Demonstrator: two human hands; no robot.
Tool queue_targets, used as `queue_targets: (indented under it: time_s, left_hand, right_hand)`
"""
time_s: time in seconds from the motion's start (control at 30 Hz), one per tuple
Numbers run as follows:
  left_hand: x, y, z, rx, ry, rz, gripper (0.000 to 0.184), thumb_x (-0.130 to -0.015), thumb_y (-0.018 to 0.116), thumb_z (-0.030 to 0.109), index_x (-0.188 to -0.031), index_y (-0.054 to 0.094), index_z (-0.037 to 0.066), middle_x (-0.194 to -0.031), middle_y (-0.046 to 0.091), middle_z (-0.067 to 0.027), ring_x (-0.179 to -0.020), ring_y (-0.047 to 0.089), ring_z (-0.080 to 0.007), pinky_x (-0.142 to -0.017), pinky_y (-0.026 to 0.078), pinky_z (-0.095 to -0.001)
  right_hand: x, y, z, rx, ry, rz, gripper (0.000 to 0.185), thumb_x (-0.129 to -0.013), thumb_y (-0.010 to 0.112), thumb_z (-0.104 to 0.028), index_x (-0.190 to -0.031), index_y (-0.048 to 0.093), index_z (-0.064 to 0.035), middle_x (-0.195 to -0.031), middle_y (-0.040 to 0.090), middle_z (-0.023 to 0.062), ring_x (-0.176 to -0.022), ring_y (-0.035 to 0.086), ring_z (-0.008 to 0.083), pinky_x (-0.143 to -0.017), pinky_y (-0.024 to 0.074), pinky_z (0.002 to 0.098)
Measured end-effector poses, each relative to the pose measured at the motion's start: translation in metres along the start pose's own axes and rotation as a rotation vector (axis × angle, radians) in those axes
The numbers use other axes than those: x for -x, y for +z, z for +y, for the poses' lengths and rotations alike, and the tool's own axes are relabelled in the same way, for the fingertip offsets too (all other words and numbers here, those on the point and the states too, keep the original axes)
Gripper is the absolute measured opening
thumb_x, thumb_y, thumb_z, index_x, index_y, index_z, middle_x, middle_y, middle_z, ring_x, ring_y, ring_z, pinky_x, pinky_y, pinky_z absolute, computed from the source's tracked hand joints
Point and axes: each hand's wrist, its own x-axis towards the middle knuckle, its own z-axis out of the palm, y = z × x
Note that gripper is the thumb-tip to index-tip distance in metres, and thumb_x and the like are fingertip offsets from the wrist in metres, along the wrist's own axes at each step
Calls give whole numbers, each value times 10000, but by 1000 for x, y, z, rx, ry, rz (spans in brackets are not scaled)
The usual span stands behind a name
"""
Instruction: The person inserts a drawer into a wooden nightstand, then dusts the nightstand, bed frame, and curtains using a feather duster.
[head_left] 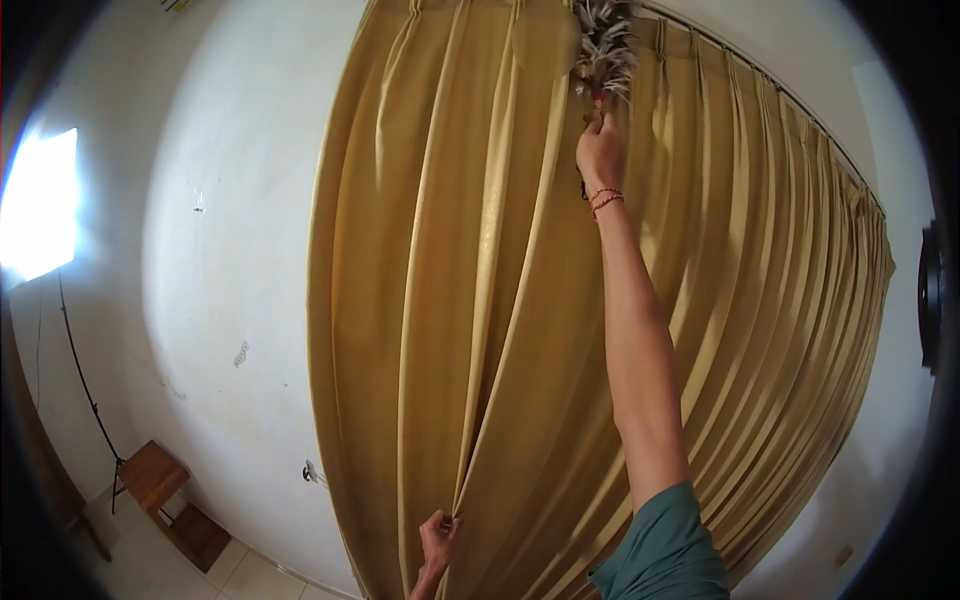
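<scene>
A long gold-brown curtain (375,300) hangs in pleats across most of the view. My right hand (600,150) is raised high, closed around the handle of a feather duster (606,55). The duster's grey and white feathers lie against the curtain's upper part, near the top edge of the frame; their tips run out of view. Low down, my left hand (438,540) pinches a fold of the curtain between its fingers, drawing the cloth together there.
A bright lamp panel (40,205) on a thin black stand (85,370) is at the left. Beneath it stands a small brown wooden step stool (155,475) on the tiled floor. The white wall (230,250) carries a metal hook (310,472). A curtain rail (780,85) runs along the top right.
</scene>
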Motion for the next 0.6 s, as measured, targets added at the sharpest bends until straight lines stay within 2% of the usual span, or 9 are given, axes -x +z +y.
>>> queue_targets:
  time_s: [0.1,0.2,0.23,0.33,0.37,0.47,0.6]
  left_hand:
    - [0,1,-3,-12,3,4,213,-835,743,145,-805,650,-44,-687,669,-145,-638,647,-174,-611,515,-330]
    - [2,-3,3,-45,12,7,213,-835,743,148,-812,656,-45,-682,668,-143,-633,644,-172,-609,514,-329]
    - [2,-4,6,-58,18,9,213,-834,743,149,-814,658,-45,-679,668,-143,-630,643,-171,-608,514,-328]
    - [5,-3,9,-68,39,27,223,-836,743,155,-806,655,-48,-669,662,-144,-623,639,-169,-606,512,-327]
    - [5,-3,8,-59,31,22,220,-835,742,152,-806,654,-47,-668,662,-144,-622,638,-168,-605,512,-327]
    - [4,-1,7,-59,12,15,208,-833,741,142,-806,653,-44,-669,662,-143,-621,637,-168,-604,512,-325]
    - [4,0,7,-62,12,22,193,-827,743,129,-809,652,-40,-682,669,-141,-630,647,-174,-610,518,-326]
  right_hand:
    - [3,-11,-11,119,-37,-99,318,-1008,431,-281,-1035,639,-42,-972,683,200,-942,649,404,-795,501,496]
    - [-6,-5,4,-85,202,-111,324,-1008,425,-297,-1039,639,-55,-985,681,203,-941,647,405,-789,502,499]
    - [-4,-4,1,-131,221,-60,341,-1008,421,-314,-1035,642,-56,-986,686,199,-924,654,399,-780,510,490]
    - [0,-10,-6,80,35,-67,336,-1008,427,-302,-1028,644,-46,-955,692,186,-882,665,379,-761,512,478]
    - [2,-16,-11,38,126,-130,340,-1010,426,-297,-1030,644,-38,-902,690,180,-850,667,369,-748,513,471]
    - [-9,-23,-15,-261,353,-93,325,-1011,432,-280,-1020,640,-32,-831,673,160,-779,667,332,-704,517,443]
    - [-18,-30,-15,-289,275,-296,294,-1043,433,-294,-1034,594,-48,-637,444,-17,-464,389,83,-393,302,269]
